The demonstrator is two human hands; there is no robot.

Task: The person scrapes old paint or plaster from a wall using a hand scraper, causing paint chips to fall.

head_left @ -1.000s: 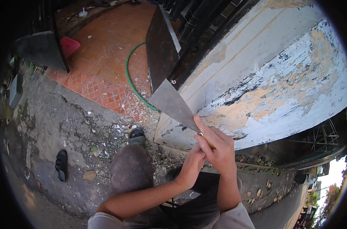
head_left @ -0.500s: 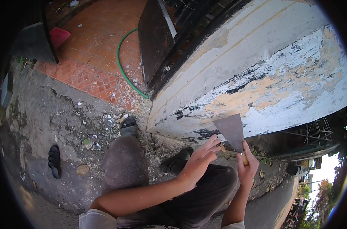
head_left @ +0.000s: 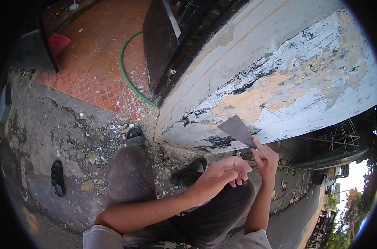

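Observation:
My right hand (head_left: 266, 159) grips a wide paint scraper (head_left: 239, 130) by its wooden handle, with the flat grey blade angled up and left over the low wall (head_left: 275, 97). Whether the blade touches the wall I cannot tell. White and cream paint is peeling there, with dark and tan patches showing. My left hand (head_left: 226, 171) hovers over my bent knee, beside the scraper hand, fingers loosely curled and apart with nothing in them.
Cracked ground with paint flakes lies around my sandalled feet. A loose black sandal (head_left: 57, 178) rests at the left. Behind are orange tiles (head_left: 99, 89), a green hose (head_left: 126, 74), a pink plastic item (head_left: 58, 44) and a dark gate panel (head_left: 159, 43). A road runs at the lower right.
My left hand has dropped away from near the blade and its fingers have curled. The scraper has tilted further left and shifted slightly left and up. The whole view has shifted slightly.

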